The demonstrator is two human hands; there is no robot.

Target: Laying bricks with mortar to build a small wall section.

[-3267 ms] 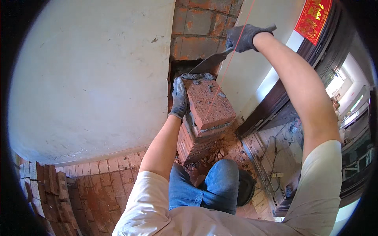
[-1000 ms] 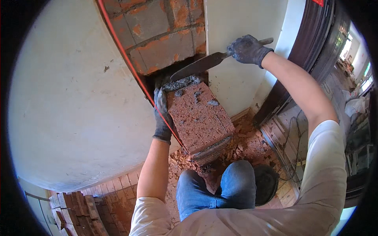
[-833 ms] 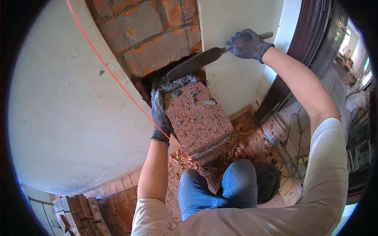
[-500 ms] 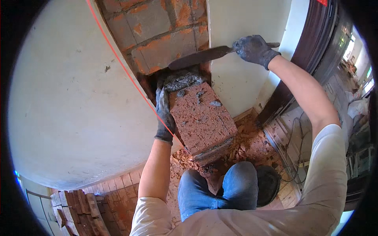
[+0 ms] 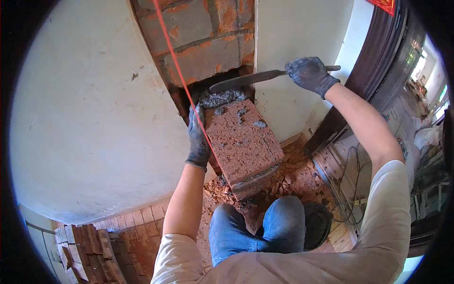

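My right hand (image 5: 307, 75), in a dark glove, grips the handle of a trowel (image 5: 248, 80). The blade points left, nearly edge-on, above a grey lump of mortar (image 5: 221, 98). That mortar lies along the far end of a large reddish block (image 5: 243, 142), which has small mortar blobs on its top. My gloved left hand (image 5: 197, 135) lies along the block's left side, fingers stretched toward the mortar; the fingertips are partly hidden. Under the block, another mortar layer and block show at the near end.
Behind is a wall recess of mortared blocks (image 5: 203, 61), between pale wall panels (image 5: 85, 118). A taut red string (image 5: 177, 68) crosses in front. Rubble (image 5: 298, 173) covers the floor by my knees. A dark round tub (image 5: 318, 226) stands right; stacked bricks (image 5: 90, 248) lie lower left.
The trowel blade has turned from showing its flat side to nearly edge-on, over the mortar. My left hand stays beside the block. The view has shifted slightly, and the string appears farther right.
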